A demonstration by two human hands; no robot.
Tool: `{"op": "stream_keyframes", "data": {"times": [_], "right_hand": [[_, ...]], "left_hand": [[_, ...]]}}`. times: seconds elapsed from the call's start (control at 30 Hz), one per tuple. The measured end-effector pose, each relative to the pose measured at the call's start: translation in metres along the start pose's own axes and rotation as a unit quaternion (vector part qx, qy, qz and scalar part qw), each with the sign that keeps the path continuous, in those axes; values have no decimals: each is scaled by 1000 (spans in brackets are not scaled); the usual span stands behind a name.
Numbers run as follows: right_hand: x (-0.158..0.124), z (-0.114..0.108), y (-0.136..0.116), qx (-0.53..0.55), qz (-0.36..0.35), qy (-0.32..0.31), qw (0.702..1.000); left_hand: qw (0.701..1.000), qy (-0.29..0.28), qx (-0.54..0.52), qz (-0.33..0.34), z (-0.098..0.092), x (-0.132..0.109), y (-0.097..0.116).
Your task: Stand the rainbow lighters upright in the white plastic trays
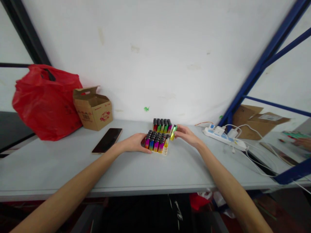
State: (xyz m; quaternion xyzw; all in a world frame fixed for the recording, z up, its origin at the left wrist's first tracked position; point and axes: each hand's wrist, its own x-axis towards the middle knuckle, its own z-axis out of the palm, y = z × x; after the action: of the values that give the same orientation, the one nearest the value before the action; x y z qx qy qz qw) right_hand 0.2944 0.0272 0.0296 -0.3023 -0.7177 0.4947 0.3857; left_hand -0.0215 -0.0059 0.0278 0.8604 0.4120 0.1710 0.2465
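Observation:
Colourful lighters with black tops stand upright in rows in a pale tray (165, 151) on the table. My left hand (134, 142) grips the tray's left end, thumb at the front corner and the other fingers partly hidden behind. Along the tray's right end there are bare slots, with a yellowish lighter (167, 141) standing behind them. Between its fingertips my right hand (186, 134) pinches a green-and-yellow lighter (173, 133), tilted, just right of the tray. A second block of lighters (162, 125) stands directly behind, nearer the wall.
A phone (107, 140) lies left of my left hand. Farther left are an opened cardboard box (94, 111) and a red plastic bag (48, 100). To the right are a white power strip (224, 138) with cables, a blue metal frame (257, 71) and another person's hand (303, 142).

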Motion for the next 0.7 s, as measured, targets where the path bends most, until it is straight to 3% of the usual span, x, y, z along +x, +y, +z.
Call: {"op": "stream_keyframes", "data": {"times": [0.13, 0.33, 0.5, 0.7], "right_hand": [[0, 9, 9, 69, 13, 32, 997], [-1, 12, 3, 91, 16, 94, 991], [-2, 15, 2, 123, 35, 81, 989], [-1, 31, 4, 82, 50, 90, 991]], "left_hand": [[1000, -5, -9, -2, -1, -1, 4], [1000, -6, -7, -8, -1, -2, 7], [1000, 0, -2, -11, -1, -3, 6], [1000, 14, -4, -8, 1, -2, 1]]}}
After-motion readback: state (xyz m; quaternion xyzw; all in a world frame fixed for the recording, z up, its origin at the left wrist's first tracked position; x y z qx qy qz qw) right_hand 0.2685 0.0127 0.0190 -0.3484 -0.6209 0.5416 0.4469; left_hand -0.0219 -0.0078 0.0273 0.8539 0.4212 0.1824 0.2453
